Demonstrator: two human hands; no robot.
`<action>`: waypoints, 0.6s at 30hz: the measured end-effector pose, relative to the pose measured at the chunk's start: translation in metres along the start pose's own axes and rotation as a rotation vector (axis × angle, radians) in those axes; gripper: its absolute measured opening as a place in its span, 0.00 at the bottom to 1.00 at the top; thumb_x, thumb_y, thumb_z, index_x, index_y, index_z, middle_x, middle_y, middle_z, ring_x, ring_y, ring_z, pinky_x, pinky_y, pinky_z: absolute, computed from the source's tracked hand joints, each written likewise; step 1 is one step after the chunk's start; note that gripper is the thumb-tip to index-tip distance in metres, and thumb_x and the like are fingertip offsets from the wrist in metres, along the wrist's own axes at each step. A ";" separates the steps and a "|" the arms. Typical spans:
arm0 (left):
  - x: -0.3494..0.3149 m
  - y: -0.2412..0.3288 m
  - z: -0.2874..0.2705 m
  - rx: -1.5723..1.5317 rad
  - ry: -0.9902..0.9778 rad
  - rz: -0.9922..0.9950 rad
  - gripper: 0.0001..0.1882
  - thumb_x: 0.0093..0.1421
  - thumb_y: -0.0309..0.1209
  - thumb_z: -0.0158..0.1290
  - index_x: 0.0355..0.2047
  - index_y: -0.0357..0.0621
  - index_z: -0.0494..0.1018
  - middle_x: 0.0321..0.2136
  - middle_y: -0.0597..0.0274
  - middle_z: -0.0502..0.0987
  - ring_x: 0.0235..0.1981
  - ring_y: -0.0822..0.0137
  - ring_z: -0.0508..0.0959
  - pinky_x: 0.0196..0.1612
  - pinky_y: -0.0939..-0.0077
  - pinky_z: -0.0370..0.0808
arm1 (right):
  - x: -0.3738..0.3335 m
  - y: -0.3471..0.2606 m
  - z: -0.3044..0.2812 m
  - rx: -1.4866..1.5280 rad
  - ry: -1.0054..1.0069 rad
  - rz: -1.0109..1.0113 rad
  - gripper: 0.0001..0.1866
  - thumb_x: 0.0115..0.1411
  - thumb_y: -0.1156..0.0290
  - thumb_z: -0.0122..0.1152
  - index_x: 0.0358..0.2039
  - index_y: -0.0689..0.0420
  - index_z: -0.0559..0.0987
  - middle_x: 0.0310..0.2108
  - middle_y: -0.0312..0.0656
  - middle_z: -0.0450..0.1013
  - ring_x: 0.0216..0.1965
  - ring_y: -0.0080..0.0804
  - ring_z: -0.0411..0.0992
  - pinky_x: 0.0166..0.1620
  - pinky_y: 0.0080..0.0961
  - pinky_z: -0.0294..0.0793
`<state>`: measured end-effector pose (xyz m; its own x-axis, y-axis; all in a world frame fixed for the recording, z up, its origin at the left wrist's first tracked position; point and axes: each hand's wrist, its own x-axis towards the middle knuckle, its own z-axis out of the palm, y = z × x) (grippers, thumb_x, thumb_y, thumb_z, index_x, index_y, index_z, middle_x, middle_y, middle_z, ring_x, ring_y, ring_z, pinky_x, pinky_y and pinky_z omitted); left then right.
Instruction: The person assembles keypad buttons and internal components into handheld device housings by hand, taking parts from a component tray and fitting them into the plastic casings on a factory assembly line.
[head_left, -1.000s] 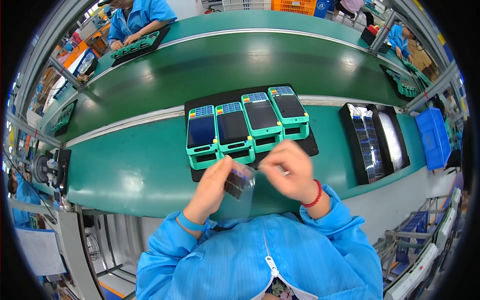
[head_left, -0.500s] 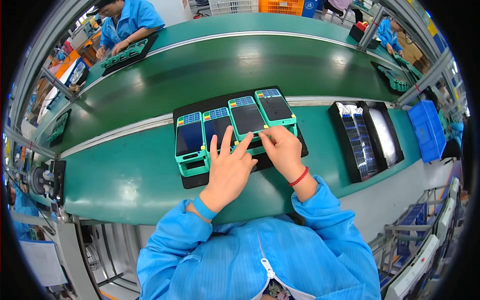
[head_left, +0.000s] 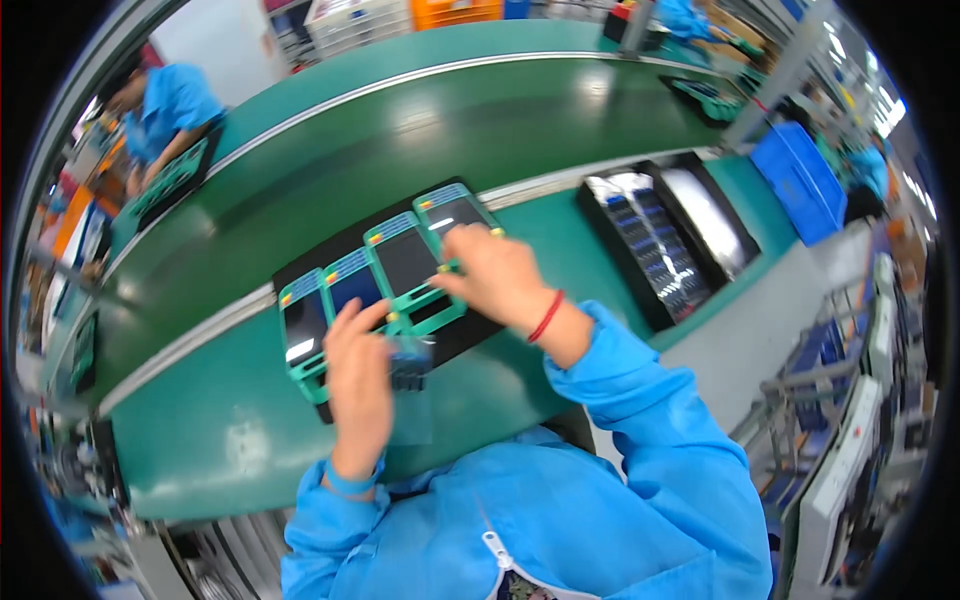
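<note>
Several dark handheld devices sit in green cradles [head_left: 405, 262] in a row on a black tray [head_left: 330, 250] at the near edge of the bench. My left hand [head_left: 358, 375] rests at the near end of the second device and pinches a small dark part in a clear plastic sleeve [head_left: 410, 385]. With a red band at its wrist, my right hand [head_left: 495, 275] presses its fingers on the near end of the two devices on the right.
A green conveyor belt [head_left: 450, 130] runs behind the tray. Two black trays [head_left: 665, 235] of small parts lie to the right, with a blue bin [head_left: 800, 180] beyond. Another person in blue [head_left: 165, 115] works at the far left with a green tray.
The view has swung and tilted. My left hand has drawn back from the cradles toward me and now holds the sleeved part; my right hand stays on the devices on the right.
</note>
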<state>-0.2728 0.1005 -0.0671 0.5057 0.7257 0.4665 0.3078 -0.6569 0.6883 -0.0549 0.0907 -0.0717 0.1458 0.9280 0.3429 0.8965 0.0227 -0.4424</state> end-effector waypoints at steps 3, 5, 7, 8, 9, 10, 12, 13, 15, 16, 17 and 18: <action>-0.004 -0.002 0.003 -0.323 0.224 -0.248 0.18 0.69 0.36 0.34 0.31 0.35 0.68 0.47 0.52 0.72 0.50 0.63 0.69 0.55 0.70 0.62 | -0.027 -0.013 0.005 0.927 -0.283 0.025 0.16 0.50 0.66 0.69 0.38 0.56 0.76 0.30 0.35 0.76 0.22 0.16 0.67 0.25 0.18 0.66; -0.006 0.002 0.013 -0.527 0.219 -0.352 0.18 0.69 0.36 0.34 0.32 0.35 0.68 0.45 0.52 0.73 0.47 0.66 0.70 0.51 0.74 0.65 | -0.054 -0.034 -0.003 0.991 -0.326 -0.092 0.13 0.53 0.68 0.65 0.38 0.58 0.76 0.26 0.34 0.74 0.22 0.13 0.63 0.24 0.16 0.63; -0.006 0.006 0.017 -0.618 0.013 -0.252 0.13 0.67 0.35 0.39 0.38 0.37 0.67 0.47 0.52 0.71 0.49 0.64 0.69 0.52 0.71 0.65 | -0.066 -0.027 0.011 0.971 -0.410 -0.040 0.09 0.55 0.69 0.63 0.34 0.59 0.75 0.22 0.32 0.71 0.22 0.13 0.63 0.24 0.17 0.62; -0.006 0.006 0.017 -0.713 -0.058 -0.201 0.11 0.65 0.33 0.43 0.40 0.37 0.66 0.48 0.52 0.70 0.51 0.62 0.68 0.56 0.68 0.63 | -0.062 -0.024 0.003 1.063 -0.444 -0.002 0.07 0.57 0.70 0.61 0.29 0.59 0.74 0.19 0.31 0.69 0.22 0.13 0.63 0.24 0.17 0.62; -0.006 0.014 0.019 -0.767 -0.079 -0.385 0.19 0.56 0.26 0.53 0.47 0.39 0.63 0.50 0.53 0.68 0.52 0.62 0.68 0.56 0.68 0.63 | -0.062 -0.019 0.000 1.116 -0.502 0.000 0.08 0.57 0.70 0.61 0.29 0.59 0.73 0.19 0.31 0.68 0.22 0.14 0.63 0.24 0.18 0.62; -0.008 0.016 0.019 -0.706 -0.124 -0.305 0.24 0.52 0.22 0.55 0.49 0.40 0.62 0.51 0.53 0.67 0.52 0.62 0.68 0.56 0.68 0.63 | -0.061 -0.014 -0.005 1.169 -0.562 -0.003 0.08 0.56 0.69 0.61 0.28 0.60 0.73 0.19 0.31 0.68 0.22 0.15 0.63 0.24 0.18 0.63; -0.012 0.014 0.018 -0.685 -0.166 -0.289 0.30 0.47 0.18 0.58 0.51 0.40 0.62 0.49 0.54 0.67 0.49 0.63 0.70 0.53 0.70 0.68 | -0.061 -0.012 -0.019 0.991 -0.663 -0.117 0.09 0.56 0.69 0.61 0.33 0.60 0.73 0.20 0.33 0.69 0.22 0.17 0.64 0.25 0.20 0.64; -0.012 0.013 0.019 -0.737 -0.135 -0.378 0.28 0.47 0.17 0.58 0.49 0.39 0.63 0.47 0.55 0.68 0.46 0.66 0.71 0.49 0.73 0.70 | -0.062 -0.013 -0.021 0.952 -0.671 -0.169 0.10 0.56 0.69 0.61 0.35 0.60 0.73 0.21 0.34 0.69 0.22 0.18 0.64 0.26 0.21 0.64; -0.007 0.015 0.019 -0.714 -0.011 -0.506 0.17 0.49 0.17 0.58 0.41 0.36 0.69 0.36 0.62 0.73 0.34 0.74 0.73 0.37 0.81 0.71 | -0.069 -0.014 -0.023 0.938 -0.707 -0.175 0.10 0.56 0.70 0.60 0.38 0.59 0.73 0.22 0.36 0.70 0.22 0.20 0.65 0.27 0.22 0.65; -0.007 0.013 0.020 -0.763 0.006 -0.506 0.14 0.50 0.18 0.57 0.37 0.37 0.70 0.32 0.64 0.73 0.32 0.76 0.72 0.36 0.82 0.70 | -0.073 -0.017 -0.027 0.958 -0.728 -0.167 0.10 0.56 0.71 0.59 0.39 0.59 0.73 0.23 0.36 0.71 0.23 0.20 0.65 0.27 0.22 0.65; -0.007 0.011 0.020 -0.812 0.026 -0.507 0.10 0.51 0.18 0.57 0.34 0.37 0.71 0.28 0.67 0.74 0.30 0.78 0.72 0.34 0.83 0.69 | -0.076 -0.017 -0.030 0.955 -0.736 -0.144 0.11 0.57 0.71 0.59 0.40 0.59 0.73 0.23 0.36 0.71 0.22 0.20 0.65 0.27 0.21 0.65; -0.008 0.015 0.021 -0.856 0.075 -0.539 0.07 0.52 0.18 0.57 0.31 0.39 0.71 0.26 0.69 0.74 0.28 0.79 0.71 0.32 0.85 0.68 | -0.077 -0.016 -0.030 0.903 -0.712 -0.142 0.12 0.56 0.71 0.60 0.41 0.58 0.73 0.23 0.35 0.71 0.22 0.19 0.65 0.26 0.20 0.65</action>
<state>-0.2551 0.0800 -0.0724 0.4088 0.9126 -0.0108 -0.2160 0.1083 0.9704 -0.0679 0.0083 -0.0664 -0.4587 0.8884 0.0197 0.2191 0.1345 -0.9664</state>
